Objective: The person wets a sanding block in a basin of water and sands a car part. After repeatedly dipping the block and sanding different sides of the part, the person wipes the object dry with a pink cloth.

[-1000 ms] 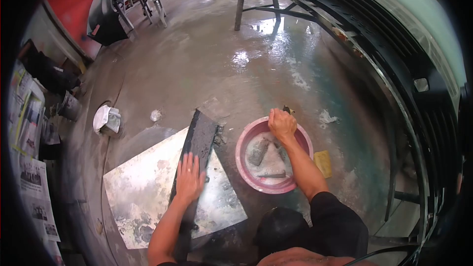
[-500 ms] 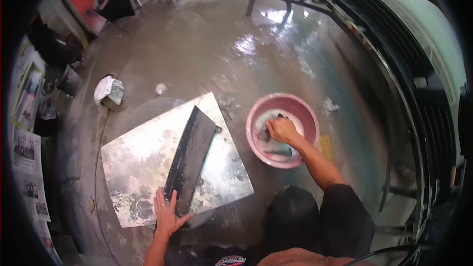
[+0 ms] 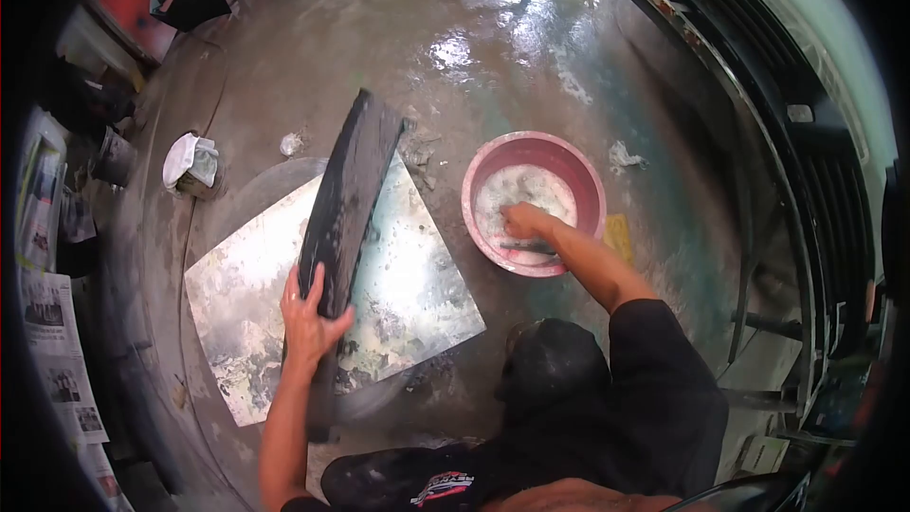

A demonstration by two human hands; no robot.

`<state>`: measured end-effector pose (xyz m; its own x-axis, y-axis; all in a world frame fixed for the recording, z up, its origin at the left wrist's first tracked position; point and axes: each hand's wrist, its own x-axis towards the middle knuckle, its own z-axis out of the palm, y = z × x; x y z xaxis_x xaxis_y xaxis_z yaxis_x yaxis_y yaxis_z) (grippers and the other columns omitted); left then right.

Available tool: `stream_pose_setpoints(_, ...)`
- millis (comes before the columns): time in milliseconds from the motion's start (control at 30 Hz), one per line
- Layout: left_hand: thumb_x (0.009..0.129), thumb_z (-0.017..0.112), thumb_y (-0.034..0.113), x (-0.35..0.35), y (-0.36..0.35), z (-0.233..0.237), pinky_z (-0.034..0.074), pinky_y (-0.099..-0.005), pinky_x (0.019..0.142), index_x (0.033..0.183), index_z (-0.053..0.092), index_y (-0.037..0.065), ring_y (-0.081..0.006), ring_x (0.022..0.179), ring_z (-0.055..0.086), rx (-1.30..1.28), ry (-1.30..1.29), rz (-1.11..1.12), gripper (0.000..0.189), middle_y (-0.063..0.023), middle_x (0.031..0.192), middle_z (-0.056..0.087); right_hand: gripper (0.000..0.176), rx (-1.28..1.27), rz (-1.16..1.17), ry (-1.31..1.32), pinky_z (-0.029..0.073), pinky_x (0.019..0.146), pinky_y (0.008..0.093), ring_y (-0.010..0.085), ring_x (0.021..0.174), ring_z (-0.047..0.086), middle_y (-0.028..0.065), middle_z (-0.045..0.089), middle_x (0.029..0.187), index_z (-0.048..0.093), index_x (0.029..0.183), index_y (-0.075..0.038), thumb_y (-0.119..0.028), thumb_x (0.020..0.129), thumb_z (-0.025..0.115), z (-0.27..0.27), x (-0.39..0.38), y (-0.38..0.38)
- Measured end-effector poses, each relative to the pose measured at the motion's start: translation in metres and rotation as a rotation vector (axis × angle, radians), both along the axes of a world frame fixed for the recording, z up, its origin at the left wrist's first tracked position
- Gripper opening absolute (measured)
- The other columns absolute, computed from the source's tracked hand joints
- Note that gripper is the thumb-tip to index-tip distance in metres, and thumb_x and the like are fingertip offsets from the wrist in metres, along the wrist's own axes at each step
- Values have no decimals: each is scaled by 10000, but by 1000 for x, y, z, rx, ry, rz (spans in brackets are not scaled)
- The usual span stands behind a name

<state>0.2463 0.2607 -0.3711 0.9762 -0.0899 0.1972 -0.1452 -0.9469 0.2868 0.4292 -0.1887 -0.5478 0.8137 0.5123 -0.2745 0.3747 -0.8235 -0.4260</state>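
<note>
A long black panel (image 3: 353,199), with a worn, streaked face, rises at a slant over the pale metal-looking board (image 3: 427,294). My left hand (image 3: 308,318) grips it near its lower end, the thumb on the right side and the fingers along the left. Inside the pink basin (image 3: 595,175), my right hand (image 3: 524,221) reaches into cloudy, foamy water. Its fingers are curled and what they hold is hidden. A dark strip-like thing (image 3: 531,247) lies in the basin just below that hand.
On the wet floor, a yellow flat piece (image 3: 618,235) lies right of the basin. A container with a white cloth (image 3: 191,163) stands at the left. Newspaper sheets (image 3: 57,332) line the left side. A long black slatted part (image 3: 815,180) runs along the right.
My left hand has lifted the black panel off the board and moved it forward. My right hand has lowered in the basin, and the grey piece at its fingers no longer shows.
</note>
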Motion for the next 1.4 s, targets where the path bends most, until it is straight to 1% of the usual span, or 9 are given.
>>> stream_pose_setpoints(233,706,832,504,90,-26,-51,313,-538,1155,1548,358,77,-503,1394,364,-64,109,-37,1056,-379,1513,326,224,-66,-240,-102,546,775,530,458,863,689,294,692,887,661,904,41,-139,799,579,1,5,-10)
stream_pose_setpoints(433,721,787,630,8,3,-27,180,-560,1204,1553,210,-64,-460,1493,209,105,292,178,1227,-333,1594,211,202,-488,284,114,539,765,533,449,879,691,276,697,874,674,908,13,-128,816,561,3,2,-9)
stream_pose_setpoints(567,699,804,620,-82,39,-33,193,-527,1208,1545,219,-70,-432,1487,237,18,371,276,1239,-298,1584,266,258,18,-141,-325,544,825,460,375,910,710,212,722,931,712,1033,-36,-229,971,552,96,-17,-1)
stream_pose_setpoints(700,656,837,603,-91,24,-37,269,-503,1174,1511,323,-54,-386,1421,345,8,229,448,1194,-248,1519,386,307,456,-242,-162,503,970,429,311,1072,675,169,716,1125,658,1288,-117,-138,1021,507,216,-20,108)
stream_pose_setpoints(933,662,842,585,-93,25,-41,300,-502,1147,1493,378,-25,-376,1369,385,9,167,448,1130,-228,1482,418,385,-11,543,-922,309,1138,609,417,1315,487,90,548,1460,627,1347,-211,-321,1015,465,116,57,240)
stream_pose_setpoints(1100,672,843,569,-93,23,-34,295,-521,1142,1497,386,-20,-394,1366,378,-22,180,436,1112,-219,1484,419,337,-25,137,-564,404,1047,595,358,1175,598,183,682,1136,677,1181,-157,-230,864,590,127,89,269)
stream_pose_setpoints(1133,672,843,569,-93,24,-33,295,-521,1142,1497,386,-20,-394,1366,378,-30,184,438,1112,-219,1484,419,224,57,254,-550,459,894,589,356,870,673,178,708,981,679,1034,-100,-85,841,567,118,56,288)
stream_pose_setpoints(1267,688,829,578,-97,22,-39,292,-529,1137,1491,397,-15,-399,1357,382,-38,167,414,1087,-213,1481,416,329,252,510,-715,503,943,501,290,1082,641,105,694,1088,655,1142,-107,-101,816,608,125,-36,307)
stream_pose_setpoints(1400,696,824,576,-93,24,-41,292,-535,1133,1482,406,-15,-399,1353,385,-44,135,416,1069,-213,1478,421,363,162,236,-761,472,1029,471,353,1218,569,169,624,1286,626,1219,-59,-138,865,608,101,105,255)
